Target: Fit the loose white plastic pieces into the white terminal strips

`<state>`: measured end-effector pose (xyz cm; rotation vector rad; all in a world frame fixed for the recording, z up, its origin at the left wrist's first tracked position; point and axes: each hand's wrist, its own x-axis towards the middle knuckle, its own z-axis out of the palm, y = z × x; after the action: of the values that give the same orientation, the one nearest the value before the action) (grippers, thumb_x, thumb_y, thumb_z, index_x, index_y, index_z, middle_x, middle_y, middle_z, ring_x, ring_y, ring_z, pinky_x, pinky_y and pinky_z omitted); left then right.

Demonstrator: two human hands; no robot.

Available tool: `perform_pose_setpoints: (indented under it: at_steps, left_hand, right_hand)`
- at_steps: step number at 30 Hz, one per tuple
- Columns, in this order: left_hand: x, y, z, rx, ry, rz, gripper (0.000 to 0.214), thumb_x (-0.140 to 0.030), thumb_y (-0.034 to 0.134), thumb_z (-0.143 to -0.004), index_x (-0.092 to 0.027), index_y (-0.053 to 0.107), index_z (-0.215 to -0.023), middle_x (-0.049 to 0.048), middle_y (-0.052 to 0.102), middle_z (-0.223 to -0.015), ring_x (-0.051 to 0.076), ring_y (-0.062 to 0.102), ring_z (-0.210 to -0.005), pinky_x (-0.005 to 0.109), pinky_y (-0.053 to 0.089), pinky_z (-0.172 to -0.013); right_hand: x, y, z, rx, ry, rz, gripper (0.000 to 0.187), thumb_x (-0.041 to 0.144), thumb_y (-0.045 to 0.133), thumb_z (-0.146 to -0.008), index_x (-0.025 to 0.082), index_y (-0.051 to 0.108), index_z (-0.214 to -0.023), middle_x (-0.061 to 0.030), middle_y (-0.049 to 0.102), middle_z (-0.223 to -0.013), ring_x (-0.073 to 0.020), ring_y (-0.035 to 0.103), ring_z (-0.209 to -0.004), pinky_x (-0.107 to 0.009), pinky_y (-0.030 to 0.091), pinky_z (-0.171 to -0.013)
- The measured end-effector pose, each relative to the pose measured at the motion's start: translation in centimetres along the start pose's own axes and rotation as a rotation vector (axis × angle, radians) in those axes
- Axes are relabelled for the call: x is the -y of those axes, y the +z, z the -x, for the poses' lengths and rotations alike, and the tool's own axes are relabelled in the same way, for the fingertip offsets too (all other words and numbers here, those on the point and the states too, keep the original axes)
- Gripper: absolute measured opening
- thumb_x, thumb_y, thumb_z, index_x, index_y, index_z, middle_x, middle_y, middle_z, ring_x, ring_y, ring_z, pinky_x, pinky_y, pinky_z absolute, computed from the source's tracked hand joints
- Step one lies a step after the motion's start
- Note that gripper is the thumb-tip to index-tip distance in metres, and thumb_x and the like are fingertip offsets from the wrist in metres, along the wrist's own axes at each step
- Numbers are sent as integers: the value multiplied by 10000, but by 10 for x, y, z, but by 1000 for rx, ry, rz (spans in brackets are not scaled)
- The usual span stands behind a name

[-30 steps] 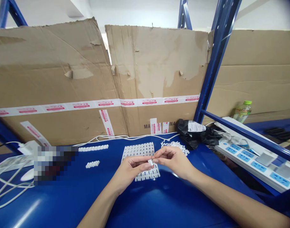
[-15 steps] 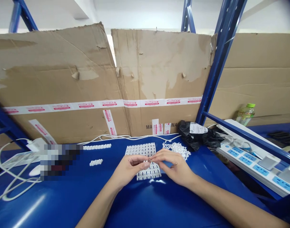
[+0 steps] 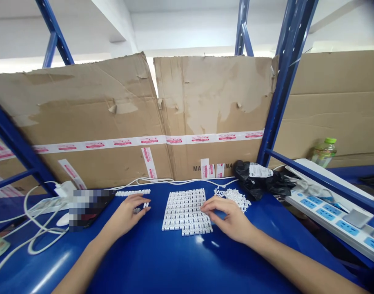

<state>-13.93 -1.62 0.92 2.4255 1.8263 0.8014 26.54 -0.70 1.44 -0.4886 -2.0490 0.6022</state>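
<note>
My left hand (image 3: 127, 214) is at the left of the table, over a short row of small white parts (image 3: 136, 210) that it mostly hides. Between its thumb and index finger is a small white plastic part (image 3: 146, 205). My right hand (image 3: 228, 216) has thumb and fingers brought together at the right edge of a block of white slotted pieces (image 3: 187, 210) laid in rows. Whatever is in that pinch is too small to make out. Behind the right hand lies a loose pile of tiny white parts (image 3: 236, 198).
A longer row of white parts (image 3: 133, 192) lies at the back left, near a blurred dark object (image 3: 96, 208) and white cables (image 3: 36, 241). At right are a black plastic bag (image 3: 260, 179), power strips (image 3: 334, 220) and a bottle (image 3: 324, 153). Cardboard (image 3: 205, 106) walls the back.
My hands have parted from their meeting point over the block. The left moved left to the short row; the right stayed near the block's right side. The camera view tilted up slightly.
</note>
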Motion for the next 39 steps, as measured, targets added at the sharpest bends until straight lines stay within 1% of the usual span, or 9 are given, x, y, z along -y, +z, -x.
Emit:
perform_pose_setpoints:
  at_steps: [4, 7, 16, 25, 28, 31, 33, 35, 39]
  left_hand:
    - [21, 6, 5, 33, 40, -108, 383, -585, 632, -935, -310, 865, -1066, 100, 757, -1343, 432, 556, -1408, 637, 436, -1170]
    - [28, 6, 11, 35, 33, -144, 392, -571, 618, -952, -309, 851, -1126, 101, 746, -1363, 428, 524, -1438, 641, 432, -1173]
    - [19, 1, 18, 18, 54, -193, 413, -567, 615, -961, -289, 824, -1182, 110, 713, -1412, 412, 534, -1424, 621, 424, -1179]
    - [26, -4, 18, 20, 82, -234, 364, -487, 615, -965, -294, 808, -1207, 96, 727, -1405, 385, 577, -1399, 594, 458, -1170]
    - [-1, -3, 22, -43, 95, -217, 389, -508, 612, -980, -273, 790, -1235, 103, 724, -1409, 378, 598, -1385, 603, 472, -1164]
    - [-54, 5, 34, -82, 157, -135, 375, -486, 586, -1019, -273, 768, -1267, 88, 747, -1376, 332, 648, -1347, 538, 525, -1148]
    - [-95, 15, 45, -39, 189, -88, 351, -402, 568, -1047, -295, 725, -1342, 63, 738, -1402, 279, 698, -1292, 460, 575, -1112]
    - [-130, 26, 56, 12, 257, -81, 385, -350, 569, -1049, -314, 675, -1418, 51, 728, -1425, 269, 712, -1281, 454, 595, -1093]
    - [-167, 47, 70, 46, 316, -105, 434, -334, 622, -1019, -308, 655, -1451, 42, 712, -1446, 282, 723, -1270, 421, 643, -1023]
  right_hand:
    - [-2, 0, 0, 18, 4, -6, 200, 154, 618, -1016, 260, 777, -1076, -57, 795, -1054, -208, 754, -990, -380, 620, -872]
    - [-3, 1, 1, 34, 1, -4, 217, 134, 613, -1010, 262, 776, -1078, -52, 792, -1059, -202, 753, -989, -364, 614, -864]
    - [-6, -11, -3, 24, 31, 99, 174, 187, 602, -1034, 246, 761, -1067, -54, 785, -1037, -206, 737, -980, -382, 597, -876]
    - [-12, -23, -4, 45, 23, 233, 192, 185, 573, -1037, 230, 755, -1080, -68, 774, -1052, -214, 726, -989, -371, 594, -887]
    - [-18, -33, -4, 140, 26, 436, 279, 160, 533, -1035, 223, 729, -1224, -100, 757, -1166, -256, 693, -1106, -431, 585, -970]
    - [-31, -44, 0, 235, 77, 640, 427, 98, 472, -1019, 199, 665, -1386, -125, 731, -1291, -304, 659, -1204, -502, 565, -1036]
    - [-39, -49, 4, 285, 114, 718, 502, 56, 440, -999, 177, 632, -1447, -133, 710, -1361, -317, 649, -1248, -517, 546, -1079]
    - [-46, -50, 8, 330, 132, 752, 534, 52, 434, -996, 162, 607, -1488, -141, 676, -1438, -323, 623, -1322, -521, 507, -1141]
    - [-51, -44, 14, 410, 117, 760, 518, 103, 494, -1002, 191, 617, -1497, -138, 592, -1553, -326, 538, -1451, -512, 422, -1224]
